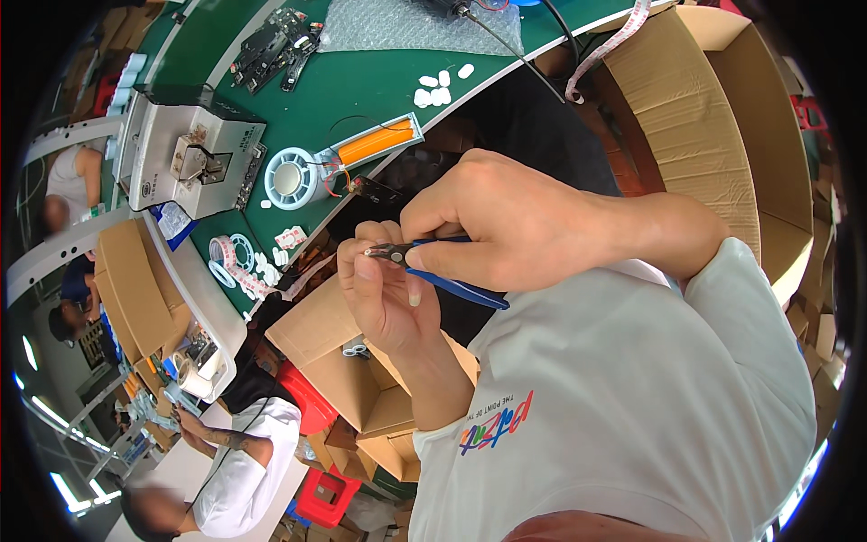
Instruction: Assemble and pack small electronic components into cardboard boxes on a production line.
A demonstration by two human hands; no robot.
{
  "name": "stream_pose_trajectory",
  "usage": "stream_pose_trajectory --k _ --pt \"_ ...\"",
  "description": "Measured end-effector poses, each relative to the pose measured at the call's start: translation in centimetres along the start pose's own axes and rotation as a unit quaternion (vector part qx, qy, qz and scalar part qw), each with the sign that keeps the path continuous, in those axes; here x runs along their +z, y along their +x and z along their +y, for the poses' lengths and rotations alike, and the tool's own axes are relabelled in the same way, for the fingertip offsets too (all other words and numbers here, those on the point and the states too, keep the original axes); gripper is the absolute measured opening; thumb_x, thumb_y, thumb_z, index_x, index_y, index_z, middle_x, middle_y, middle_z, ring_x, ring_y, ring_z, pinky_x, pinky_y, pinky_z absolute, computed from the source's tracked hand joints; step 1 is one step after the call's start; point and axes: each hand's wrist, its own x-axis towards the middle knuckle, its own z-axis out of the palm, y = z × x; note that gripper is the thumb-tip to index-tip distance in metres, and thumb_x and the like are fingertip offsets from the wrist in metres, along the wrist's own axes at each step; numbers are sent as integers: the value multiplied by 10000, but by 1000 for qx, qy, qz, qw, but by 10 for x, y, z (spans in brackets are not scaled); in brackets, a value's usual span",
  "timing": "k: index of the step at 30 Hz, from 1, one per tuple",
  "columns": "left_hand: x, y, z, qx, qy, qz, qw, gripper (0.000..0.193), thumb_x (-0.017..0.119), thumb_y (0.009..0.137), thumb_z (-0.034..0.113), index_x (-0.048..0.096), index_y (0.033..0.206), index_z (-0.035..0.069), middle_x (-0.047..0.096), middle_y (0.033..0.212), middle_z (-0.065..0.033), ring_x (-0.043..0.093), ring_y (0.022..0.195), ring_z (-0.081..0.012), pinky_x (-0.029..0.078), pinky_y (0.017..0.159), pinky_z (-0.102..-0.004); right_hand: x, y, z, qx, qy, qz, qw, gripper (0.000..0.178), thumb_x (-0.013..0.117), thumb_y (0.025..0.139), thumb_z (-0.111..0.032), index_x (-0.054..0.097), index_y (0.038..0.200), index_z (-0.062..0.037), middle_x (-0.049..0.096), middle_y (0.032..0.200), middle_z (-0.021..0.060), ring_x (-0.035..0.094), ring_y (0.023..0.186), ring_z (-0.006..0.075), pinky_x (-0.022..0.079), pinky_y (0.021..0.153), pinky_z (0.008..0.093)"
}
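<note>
Head view, right hand gripping blue-handled cutters, left hand pinching something tiny, perhaps a part.

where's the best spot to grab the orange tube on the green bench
Probably across its bare orange middle, fingers on the two long sides, coming from above. The orange tube lies flat on the green bench, and wires crowd its lower left end by the white reel, so the middle is the freest part.

Blue-handled cutting pliers, held level, dark tips leftward
</note>
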Motion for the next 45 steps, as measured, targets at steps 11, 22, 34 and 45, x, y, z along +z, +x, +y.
stream_pose_trajectory --k 11,22,34,45 --pt "-1 0 1 -25 -8 -28 999 194 488 1111 229 590 1073 69 559 972 -49 449 574 -54 412 658 -202 -2 0 -2 1 -1 6 1000 200 622 851 -13 513 685 12 424 559 62 276 516 183 278 479 335" --pt "-1 1 1 -7 -55 -13 998 127 575 1045 110 616 1120 16 539 960 -98 484 860 -136 411 483 -165 -13 -5 -4 7 1 -13 1000 136 634 885 -7 582 763 19 483 606 46 304 541 150 289 497 320" --pt "10 4 1 9 -35 11 999 100 566 1018 65 610 1086 7 546 985 -117 504 876 -153 423 494 -182 -16 -8 20 80 182 -1 980 97 643 997 -66 666 928 -3 691 833 57 543 677 111 439 620 237" --pt "14 3 3 41 82 47 995 107 563 977 33 615 1066 5 566 1007 -120 519 869 -152 423 507 -187 -18 -3 26 106 212 -16 971 68 656 987 -48 638 1046 -19 691 863 59 583 708 118 508 699 260"
